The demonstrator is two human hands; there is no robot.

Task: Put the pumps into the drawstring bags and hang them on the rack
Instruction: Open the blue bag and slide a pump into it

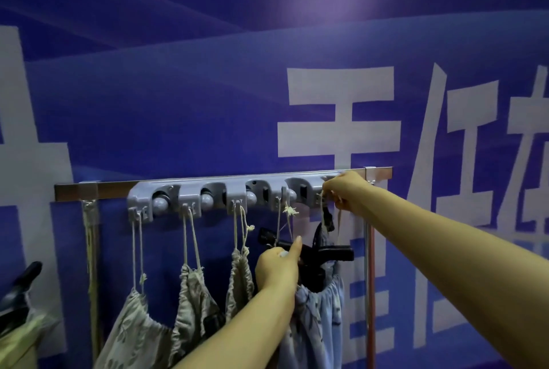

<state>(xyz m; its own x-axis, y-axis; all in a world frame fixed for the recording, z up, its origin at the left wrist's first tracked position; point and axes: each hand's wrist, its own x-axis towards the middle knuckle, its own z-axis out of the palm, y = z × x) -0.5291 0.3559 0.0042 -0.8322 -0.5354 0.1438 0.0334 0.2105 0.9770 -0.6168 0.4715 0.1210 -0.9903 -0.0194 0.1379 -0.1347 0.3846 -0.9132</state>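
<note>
A grey plastic rack [208, 187] with hooks is fixed on a metal rail [95, 190] against the blue wall. Three beige drawstring bags [136, 327] [196, 297] [239, 282] hang from its left hooks by their cords. A blue patterned bag [319, 324] hangs at the right with a black pump [329, 252] sticking out of its mouth. My right hand [346, 190] pinches that bag's cord [323, 211] at the rightmost hook. My left hand [279, 264] grips the pump's handle by the bag's mouth, thumb raised.
A further bag [17, 339] with a black pump [20, 288] in it shows at the lower left edge. A knotted cord [90, 249] hangs from the rail's left bracket. A vertical metal post [370, 279] runs down right of the blue bag.
</note>
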